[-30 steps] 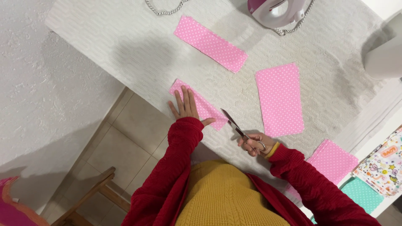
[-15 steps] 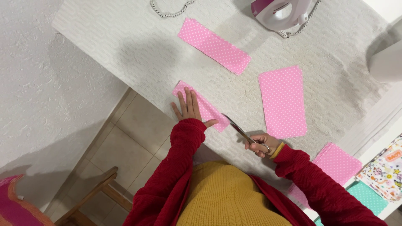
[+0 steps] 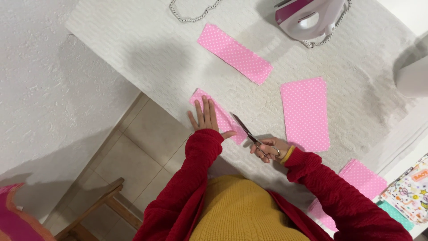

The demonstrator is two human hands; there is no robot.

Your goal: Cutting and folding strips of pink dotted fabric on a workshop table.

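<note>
Change since earlier: the left hand (image 3: pixel 206 119) stays flat on the same pink strip (image 3: pixel 218 117), and the right hand (image 3: pixel 267 148) still holds the scissors (image 3: pixel 248 134) at that strip's near end; the view has drifted a little, so everything sits slightly lower and further right, but the cloth pieces lie as before.
Left hand: open, fingers spread, palm pressing down on the strip near the table's front edge; it grips nothing.
Right hand: closed through the handles of the scissors, knuckles bent, a yellow cuff showing at the wrist.
Scissors: dark metal blades point up and left, tips at the strip's near end, just beside the left thumb; whether the blades are parted I cannot tell.
Pink strip: narrow, pink with small white dots, lying slantwise on the white textured table cover (image 3: pixel 147 58), partly hidden under the left hand.
Other cloth: a longer dotted strip (image 3: pixel 234 53) lies further back, well apart; a wider dotted rectangle (image 3: pixel 306 114) lies to the right of the scissors; a folded pink stack (image 3: pixel 363 178) sits by the right sleeve.
Further back: a white and magenta iron (image 3: pixel 310 18) with its braided cord (image 3: pixel 191 14).
</note>
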